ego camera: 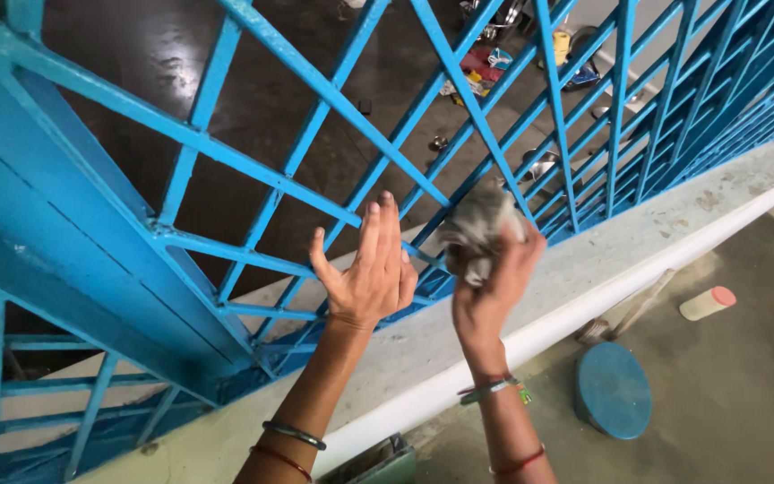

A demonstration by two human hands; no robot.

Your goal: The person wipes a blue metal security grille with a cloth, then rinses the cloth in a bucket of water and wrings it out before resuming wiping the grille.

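A blue metal lattice grille rises from a pale concrete ledge. My left hand is raised flat against the grille's bars, fingers together and pointing up, holding nothing. Just to its right, my right hand grips a crumpled grey rag pressed against a slanted bar of the grille. Bangles sit on both wrists.
Below the ledge, on the grey floor, lie a round blue lid, a pale cylinder with a pink cap and a wooden stick. Through the grille, metal bowls and coloured items rest on a dark floor. A green container edge shows at the bottom.
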